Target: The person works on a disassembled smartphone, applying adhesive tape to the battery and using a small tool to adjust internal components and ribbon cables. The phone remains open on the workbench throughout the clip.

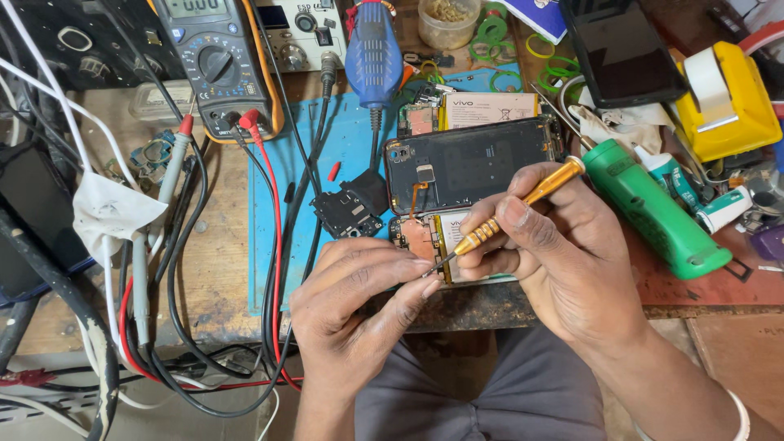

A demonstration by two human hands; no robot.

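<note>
You are gripping a gold-handled precision screwdriver (513,211) in your right hand (555,253), the fingers closed round its knurled shaft, and you are pointing its tip down at the opened phone (425,245) lying at the near edge of the counter (220,278), just below the middle of the frame. Your left hand (359,302) is curling in beside it, its fingers pinched together at the phone's lower left corner; whether they are holding a screw or only steadying the board, you cannot tell from here.

Judging by how things lie, the teardown is already well along: the phone's circuit board and battery are showing, the black back housing (469,163) is lying apart just above it, and a small black cover plate (351,208) is sitting to its left on the blue mat (282,175). What is left inside looks like further small fasteners or parts around the board.

A green bottle (653,208) is lying at the right, and a multimeter (214,61) is sitting at the upper left.
</note>
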